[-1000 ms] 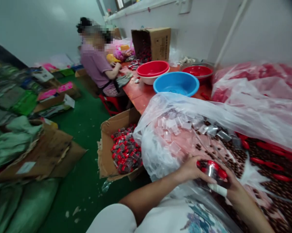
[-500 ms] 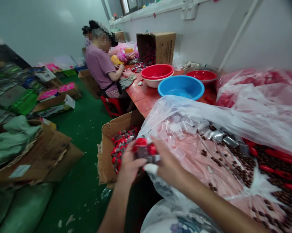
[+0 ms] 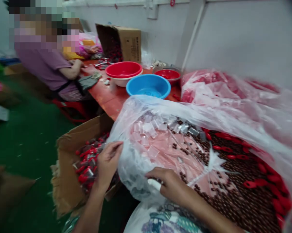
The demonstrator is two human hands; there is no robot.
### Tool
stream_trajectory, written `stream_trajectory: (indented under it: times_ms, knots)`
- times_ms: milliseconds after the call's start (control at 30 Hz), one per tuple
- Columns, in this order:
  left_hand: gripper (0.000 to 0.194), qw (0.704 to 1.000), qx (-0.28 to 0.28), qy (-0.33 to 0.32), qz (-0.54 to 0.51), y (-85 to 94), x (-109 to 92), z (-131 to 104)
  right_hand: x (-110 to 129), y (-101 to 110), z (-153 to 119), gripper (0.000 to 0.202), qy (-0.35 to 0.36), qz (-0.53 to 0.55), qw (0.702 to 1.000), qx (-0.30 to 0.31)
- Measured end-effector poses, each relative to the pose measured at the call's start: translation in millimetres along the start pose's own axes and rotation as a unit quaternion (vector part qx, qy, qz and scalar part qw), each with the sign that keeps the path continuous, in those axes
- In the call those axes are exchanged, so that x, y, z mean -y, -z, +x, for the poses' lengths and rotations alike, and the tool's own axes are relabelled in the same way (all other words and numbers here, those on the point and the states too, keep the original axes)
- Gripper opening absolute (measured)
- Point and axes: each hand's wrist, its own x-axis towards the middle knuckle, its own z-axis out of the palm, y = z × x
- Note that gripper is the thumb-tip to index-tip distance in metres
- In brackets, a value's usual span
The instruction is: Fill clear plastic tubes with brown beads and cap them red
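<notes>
My left hand [image 3: 109,161] is at the edge of the clear plastic sheet [image 3: 130,165], beside the cardboard box [image 3: 68,174] of red-capped pieces [image 3: 88,161]. Its fingers are bent; what they hold, if anything, is too small to make out. My right hand [image 3: 170,184], with a white wrap on one finger, is over the near edge of the sheet, fingers curled and partly hidden. On the pink surface lie small clear containers [image 3: 148,127], many brown beads [image 3: 248,200] and red plastic parts [image 3: 252,183].
A blue basin [image 3: 148,85], a red basin [image 3: 123,69] and another red bowl [image 3: 167,75] stand on the red table [image 3: 111,100]. Behind is a carton [image 3: 130,43]. A person in purple [image 3: 46,64] sits at the left. Pink bags [image 3: 209,84] lie by the wall.
The red-capped pieces that were between my hands are gone from them. My hands have moved apart, and the view has shifted right, toward the beads.
</notes>
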Motion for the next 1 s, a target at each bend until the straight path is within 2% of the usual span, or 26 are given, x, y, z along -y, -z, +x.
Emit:
stream_trajectory:
  times_ms: [67,133,167,233,300,400,467,533,567,600,667,733,833,1000]
  knots:
    - [0.019,0.977,0.178,-0.107,0.045,-37.1,-18,15,-13,19,-32,0.038,-0.056,0.008,0.996,-0.065]
    - [0.023,0.928,0.316,-0.171,0.102,-70.6,-26,28,-24,32,-67,0.03,-0.11,0.021,0.985,-0.133]
    - [0.025,0.904,0.363,-0.181,0.134,-84.4,-26,32,-28,36,-86,0.028,-0.134,0.029,0.977,-0.165]
    - [0.027,0.868,0.424,-0.172,0.193,-104.1,-20,40,-36,40,-122,0.024,-0.181,0.039,0.957,-0.225]
    - [0.027,0.846,0.457,-0.156,0.226,-113.6,-9,45,-41,39,-157,0.022,-0.219,0.031,0.935,-0.277]
    - [0.027,0.851,0.449,-0.152,0.225,-118.7,-2,51,-47,33,-199,0.024,-0.259,-0.016,0.907,-0.333]
    - [0.03,0.869,0.425,-0.16,0.198,-124.1,-13,49,-50,31,-219,0.024,-0.27,-0.063,0.898,-0.342]
    - [0.035,0.878,0.42,-0.165,0.162,-134.4,-38,37,-52,30,-232,0.027,-0.273,-0.121,0.896,-0.327]
    - [0.037,0.873,0.435,-0.166,0.143,-141.7,-55,28,-53,29,-236,0.03,-0.276,-0.151,0.897,-0.31]
    - [0.039,0.861,0.463,-0.169,0.123,-150.1,-72,16,-53,29,-238,0.036,-0.283,-0.178,0.898,-0.287]
    - [0.039,0.813,0.547,-0.184,0.078,-169.9,-103,-11,-55,29,-240,0.047,-0.306,-0.215,0.898,-0.234]
    - [0.037,0.77,0.599,-0.213,0.063,-191.3,-123,-37,-55,28,-239,0.052,-0.323,-0.234,0.896,-0.192]
    - [0.036,0.735,0.62,-0.266,0.067,-219.1,-133,-66,-55,26,-240,0.051,-0.322,-0.245,0.898,-0.173]
    - [0.033,0.695,0.636,-0.322,0.092,-245.3,-137,-86,-51,23,-249,0.053,-0.299,-0.226,0.91,-0.179]
